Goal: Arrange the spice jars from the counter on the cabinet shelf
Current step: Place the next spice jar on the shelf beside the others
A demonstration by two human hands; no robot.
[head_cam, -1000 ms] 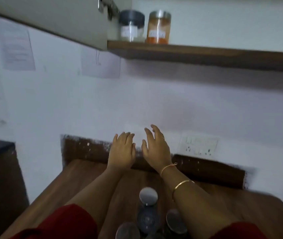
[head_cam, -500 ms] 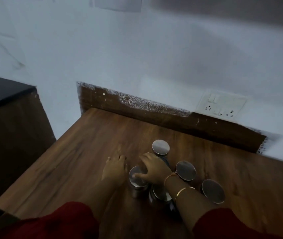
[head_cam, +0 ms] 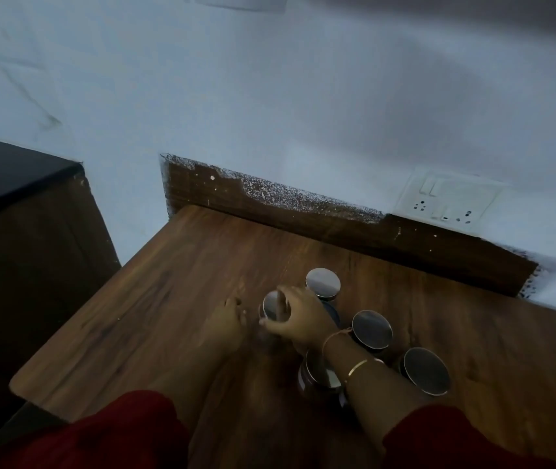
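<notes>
Several spice jars with shiny metal lids stand in a cluster on the wooden counter (head_cam: 175, 299). My right hand (head_cam: 298, 319) grips the leftmost jar (head_cam: 271, 306) from above, fingers curled round its lid. My left hand (head_cam: 227, 328) lies just left of that jar with loosely bent fingers, holding nothing. Other jars stand behind (head_cam: 323, 282), to the right (head_cam: 371, 329), at far right (head_cam: 426, 370) and under my right wrist (head_cam: 319, 370). The cabinet shelf is out of view.
A dark wooden backsplash (head_cam: 337, 218) runs along the counter's far edge under a white wall. A switch and socket plate (head_cam: 445, 201) sits on the wall at right. A dark cabinet with a black top (head_cam: 16, 204) stands to the left, across a gap.
My view dropped from the shelf to the counter. Both hands came down from the wall; my right hand closed over the leftmost jar and shifted it slightly away.
</notes>
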